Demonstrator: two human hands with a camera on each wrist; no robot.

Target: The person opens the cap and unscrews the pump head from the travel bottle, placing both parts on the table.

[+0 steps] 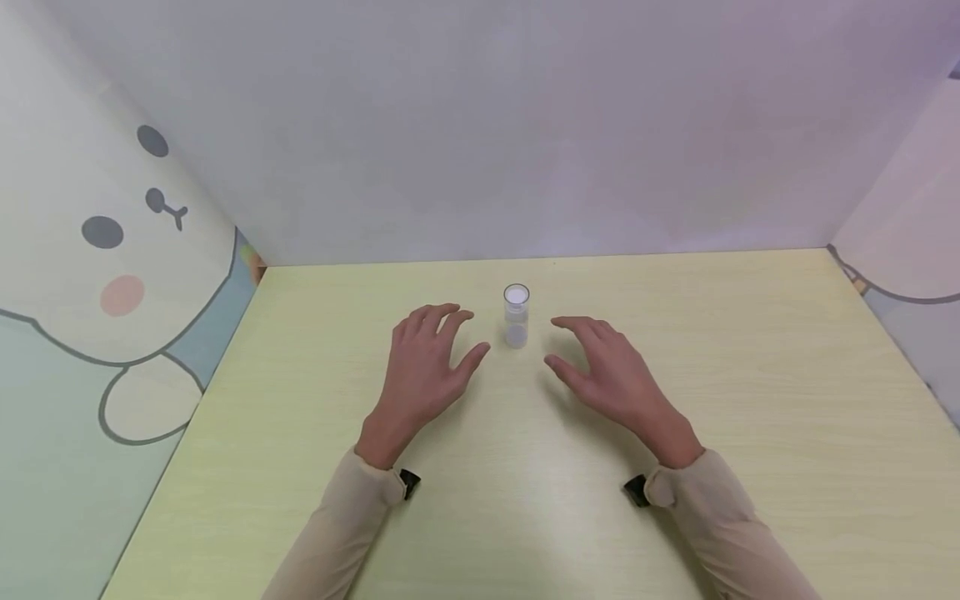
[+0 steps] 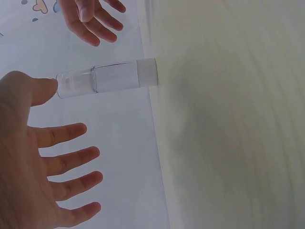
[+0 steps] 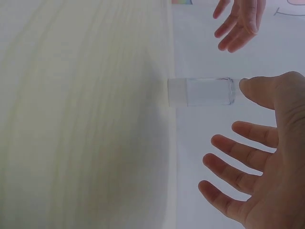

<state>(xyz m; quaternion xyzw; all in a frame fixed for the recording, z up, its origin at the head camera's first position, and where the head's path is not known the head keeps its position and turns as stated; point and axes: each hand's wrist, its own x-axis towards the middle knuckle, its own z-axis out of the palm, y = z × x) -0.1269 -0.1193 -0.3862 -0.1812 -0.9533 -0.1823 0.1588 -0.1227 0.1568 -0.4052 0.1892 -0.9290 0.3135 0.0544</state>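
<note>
A slim, clear cylindrical container [image 1: 516, 317] stands upright on the table between the two hands. Its round rim faces up, and its lowest band looks white in the left wrist view, where the container [image 2: 116, 76] appears sideways. My left hand [image 1: 423, 362] hovers to its left, fingers spread and loosely bent. To its right is my right hand [image 1: 611, 371], likewise with relaxed, separated fingers. Both hands stay apart from the container in the head view. In the right wrist view the thumb overlaps the upper end of the container [image 3: 205, 91]. Neither hand holds anything.
The pale wood-grain table [image 1: 750, 350] reaches back to a plain whitish wall [image 1: 525, 133]. A side panel with a cartoon animal face [image 1: 150, 275] borders the left edge, and another printed panel [image 1: 907, 208] the right. Each wrist carries a small black device.
</note>
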